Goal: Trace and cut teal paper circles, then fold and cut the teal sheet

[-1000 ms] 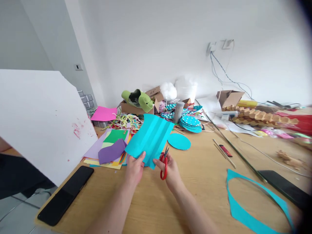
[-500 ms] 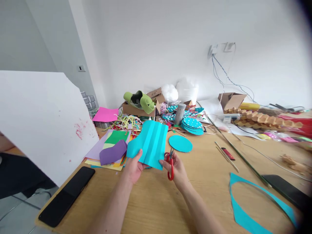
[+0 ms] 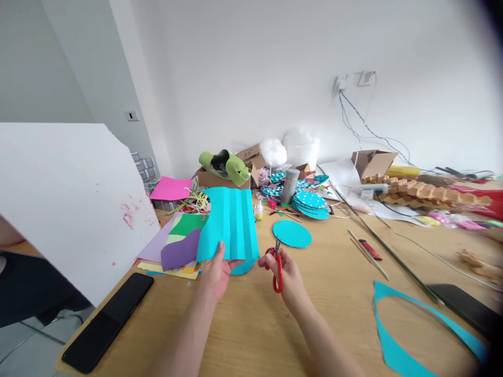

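Observation:
A creased turquoise sheet (image 3: 231, 225) is held at its lower edge by my left hand (image 3: 218, 272), thumb on top and fingers beneath. Red-handled scissors (image 3: 278, 269) are in my right hand (image 3: 288, 275), blades pointing up and away; that hand is just right of the sheet, apart from it. Under the sheet's lower edge, part of another turquoise piece (image 3: 244, 268) shows. A turquoise paper oval (image 3: 292, 233) lies flat beyond the scissors. To the left are a purple piece (image 3: 181, 250) and a green sheet (image 3: 187, 225) on stacked coloured papers.
A black phone (image 3: 108, 322) lies at the left table edge, beside a large white board (image 3: 74, 204). At right are a cut turquoise ring (image 3: 393, 343), a long green stick (image 3: 389, 251), thin sticks and a red lighter (image 3: 370, 250). Dotted discs (image 3: 310, 200) and a grey cylinder (image 3: 290, 186) stand behind.
The turquoise sheet has turned more upright and shifted slightly left. My right hand has let go of its lower right corner, uncovering a small glue bottle and the turquoise piece beneath.

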Demonstrator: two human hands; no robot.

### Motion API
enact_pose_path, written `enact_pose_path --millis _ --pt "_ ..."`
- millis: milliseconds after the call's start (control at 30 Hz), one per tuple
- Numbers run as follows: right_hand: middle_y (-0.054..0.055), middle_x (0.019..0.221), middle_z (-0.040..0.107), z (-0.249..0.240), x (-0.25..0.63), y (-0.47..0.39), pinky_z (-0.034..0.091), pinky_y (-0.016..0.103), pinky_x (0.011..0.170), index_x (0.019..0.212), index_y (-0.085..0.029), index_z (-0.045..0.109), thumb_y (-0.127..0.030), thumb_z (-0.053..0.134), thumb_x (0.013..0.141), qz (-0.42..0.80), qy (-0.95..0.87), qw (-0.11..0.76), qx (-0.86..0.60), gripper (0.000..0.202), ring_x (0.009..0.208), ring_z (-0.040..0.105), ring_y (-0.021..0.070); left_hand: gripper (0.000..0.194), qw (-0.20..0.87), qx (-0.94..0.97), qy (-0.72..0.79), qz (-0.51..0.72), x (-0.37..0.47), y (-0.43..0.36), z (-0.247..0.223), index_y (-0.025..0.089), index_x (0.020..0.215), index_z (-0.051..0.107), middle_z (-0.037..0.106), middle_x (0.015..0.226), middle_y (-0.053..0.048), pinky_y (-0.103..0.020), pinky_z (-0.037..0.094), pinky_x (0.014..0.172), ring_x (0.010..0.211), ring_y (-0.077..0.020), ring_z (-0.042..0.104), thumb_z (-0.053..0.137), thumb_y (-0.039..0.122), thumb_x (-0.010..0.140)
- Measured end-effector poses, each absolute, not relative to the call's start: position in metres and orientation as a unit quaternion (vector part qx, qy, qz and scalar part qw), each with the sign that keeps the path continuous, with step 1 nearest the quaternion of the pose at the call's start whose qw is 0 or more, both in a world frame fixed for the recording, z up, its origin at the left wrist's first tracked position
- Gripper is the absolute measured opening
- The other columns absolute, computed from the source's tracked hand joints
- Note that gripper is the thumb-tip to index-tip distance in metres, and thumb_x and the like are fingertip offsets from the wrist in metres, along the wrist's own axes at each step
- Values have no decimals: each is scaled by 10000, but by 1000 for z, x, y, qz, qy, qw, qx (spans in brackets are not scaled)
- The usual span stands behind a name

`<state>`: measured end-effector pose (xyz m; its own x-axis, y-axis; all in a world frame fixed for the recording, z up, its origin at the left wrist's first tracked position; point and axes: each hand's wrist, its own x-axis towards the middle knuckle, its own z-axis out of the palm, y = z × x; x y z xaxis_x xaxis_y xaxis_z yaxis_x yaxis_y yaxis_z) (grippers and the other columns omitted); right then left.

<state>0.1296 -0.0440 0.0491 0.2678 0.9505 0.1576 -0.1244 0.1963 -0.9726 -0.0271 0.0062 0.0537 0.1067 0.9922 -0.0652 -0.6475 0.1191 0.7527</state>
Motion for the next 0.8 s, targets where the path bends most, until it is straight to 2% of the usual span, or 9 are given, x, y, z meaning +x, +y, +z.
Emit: enact_pose_path --millis 300,533,700,800 --pt "43 603 622 43 110 -53 383 282 588 633 -176 557 -717 582 733 463 -480 536 -518 550 575 527 155 445 635 308 287 648 -25 7 55 251 1163 610 662 1238 -71 -433 561 871 1096 -290 636 673 483 789" --pt "22 544 599 40 99 -57 336 257 497 637 -176 548 -748 487 771 499 -505 466 -528 590 484 481 128 504 632 315 283 649 -25 6 58 249 1191 599 631 1285 -75 -470 555 899 1170 -301 591 675 516 771" --pt "-9 433 522 42 96 -59 302 232 415 587 -189 521 -734 449 806 500 -512 458 -528 591 391 441 111 519 656 312 268 632 -23 2 58 241 1159 612 612 1311 -96 -480 546 906 1196 -336 567 724 506 727" --pt "7 468 551 43 97 -59 308 231 400 574 -184 524 -737 421 817 485 -530 448 -532 613 375 432 102 496 653 313 271 634 -21 0 59 257 1155 614 603 1324 -80 -492 548 898 1201 -343 563 720 498 735"
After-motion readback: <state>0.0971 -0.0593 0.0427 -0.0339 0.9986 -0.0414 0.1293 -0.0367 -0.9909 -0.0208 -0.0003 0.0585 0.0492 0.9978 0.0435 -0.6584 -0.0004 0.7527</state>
